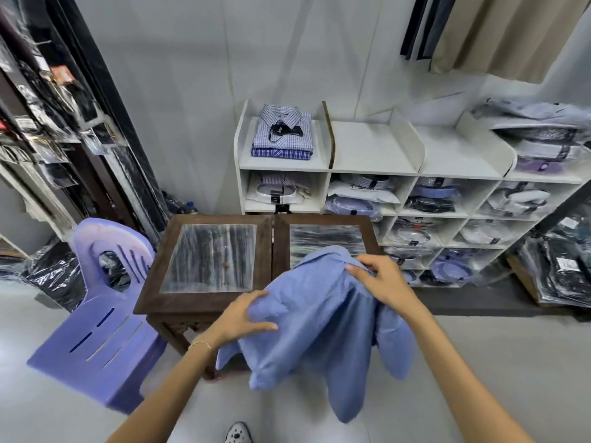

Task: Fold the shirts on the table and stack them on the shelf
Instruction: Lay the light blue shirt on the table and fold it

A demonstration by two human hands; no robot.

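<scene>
A light blue shirt (319, 321) hangs crumpled over the near right corner of the dark wooden table (271, 251), its sleeves and hem dangling below the table edge. My left hand (246, 318) grips a bunch of the fabric on the shirt's left side. My right hand (374, 279) pinches the cloth near the collar at the top right. On the top left bay of the white shelf (374, 169) lies a stack of folded checked shirts (283, 132).
A purple plastic chair (102, 314) stands left of the table. The shelf's lower cubbies hold bagged shirts (428, 196). More bagged garments are piled at the right (563, 270) and hang on a rack at the left (48, 107). My shoe (238, 433) shows below.
</scene>
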